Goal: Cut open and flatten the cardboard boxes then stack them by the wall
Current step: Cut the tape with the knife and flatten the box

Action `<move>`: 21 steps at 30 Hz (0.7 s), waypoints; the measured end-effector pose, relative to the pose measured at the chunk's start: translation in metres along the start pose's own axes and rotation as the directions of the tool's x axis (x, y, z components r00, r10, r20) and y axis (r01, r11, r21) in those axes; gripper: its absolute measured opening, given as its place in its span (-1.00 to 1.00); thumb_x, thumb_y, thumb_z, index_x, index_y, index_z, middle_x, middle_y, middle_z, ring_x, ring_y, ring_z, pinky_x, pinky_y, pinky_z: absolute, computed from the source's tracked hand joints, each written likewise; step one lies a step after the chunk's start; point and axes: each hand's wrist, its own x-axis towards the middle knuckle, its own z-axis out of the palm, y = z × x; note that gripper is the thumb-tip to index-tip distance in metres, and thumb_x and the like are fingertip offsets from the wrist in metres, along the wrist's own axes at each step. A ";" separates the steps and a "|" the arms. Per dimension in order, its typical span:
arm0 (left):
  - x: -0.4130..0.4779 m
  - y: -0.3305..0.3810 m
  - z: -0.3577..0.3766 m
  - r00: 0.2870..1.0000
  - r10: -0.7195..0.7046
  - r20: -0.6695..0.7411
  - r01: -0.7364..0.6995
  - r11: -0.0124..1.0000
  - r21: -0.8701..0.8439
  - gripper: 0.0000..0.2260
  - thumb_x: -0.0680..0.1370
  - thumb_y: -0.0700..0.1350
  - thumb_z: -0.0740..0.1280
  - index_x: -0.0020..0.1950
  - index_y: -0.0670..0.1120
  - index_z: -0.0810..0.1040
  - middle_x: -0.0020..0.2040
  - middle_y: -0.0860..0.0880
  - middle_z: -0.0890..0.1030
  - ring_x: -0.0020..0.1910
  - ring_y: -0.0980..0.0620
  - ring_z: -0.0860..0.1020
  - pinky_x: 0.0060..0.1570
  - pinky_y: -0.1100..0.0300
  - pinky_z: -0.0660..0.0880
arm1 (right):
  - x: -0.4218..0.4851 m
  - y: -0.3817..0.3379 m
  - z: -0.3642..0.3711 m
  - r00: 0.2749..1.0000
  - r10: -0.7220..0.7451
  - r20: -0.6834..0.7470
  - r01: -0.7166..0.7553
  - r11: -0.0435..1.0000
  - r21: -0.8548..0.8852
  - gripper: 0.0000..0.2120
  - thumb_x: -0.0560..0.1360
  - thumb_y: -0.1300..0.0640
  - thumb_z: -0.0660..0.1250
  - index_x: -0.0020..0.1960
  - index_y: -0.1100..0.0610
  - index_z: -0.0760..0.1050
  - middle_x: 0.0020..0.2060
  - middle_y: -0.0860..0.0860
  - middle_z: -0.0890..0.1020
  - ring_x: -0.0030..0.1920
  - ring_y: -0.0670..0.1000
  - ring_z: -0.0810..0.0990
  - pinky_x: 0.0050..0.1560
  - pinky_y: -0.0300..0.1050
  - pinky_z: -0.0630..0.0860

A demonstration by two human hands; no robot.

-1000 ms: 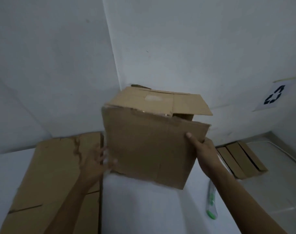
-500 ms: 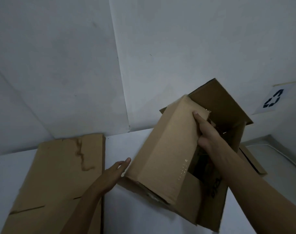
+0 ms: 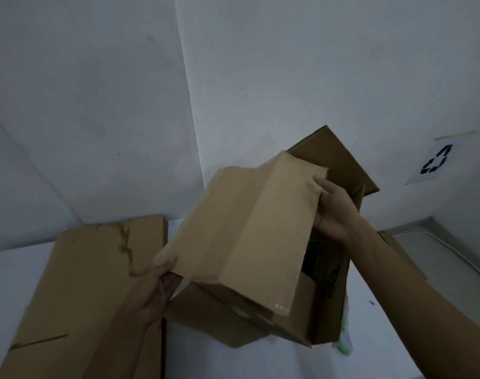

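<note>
A brown cardboard box (image 3: 244, 236) is tilted above the white table, its open end with loose flaps facing right. My left hand (image 3: 159, 291) grips the lower left corner of its pale top panel. My right hand (image 3: 333, 212) holds the upper right edge of that panel, thumb on top and fingers inside the opening. A dark flap (image 3: 334, 160) sticks up behind. A flattened cardboard sheet (image 3: 83, 291) with a torn strip lies on the table at the left, against the wall.
A green-and-white cutter (image 3: 344, 343) lies on the table under the box's right side. More flat cardboard (image 3: 403, 255) lies on the floor at the right. A recycling sign (image 3: 435, 162) is taped to the right wall. The room's corner is straight ahead.
The box has been turned from front-facing to tilted with its open end to the right. My left hand moved from beside the box to gripping its lower left corner.
</note>
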 end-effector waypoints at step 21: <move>-0.056 0.076 0.068 0.983 0.181 -0.032 -0.179 0.982 0.058 -0.87 0.62 -0.30 0.26 0.15 -0.20 0.50 -0.03 -0.15 0.65 -0.32 0.00 0.70 -0.35 0.13 0.65 | -0.030 0.075 -0.008 0.987 -0.001 0.159 0.091 0.825 -0.558 -0.48 0.50 -0.34 0.26 0.18 0.04 0.63 0.00 -0.03 0.72 0.07 0.02 0.68 0.11 -0.08 0.54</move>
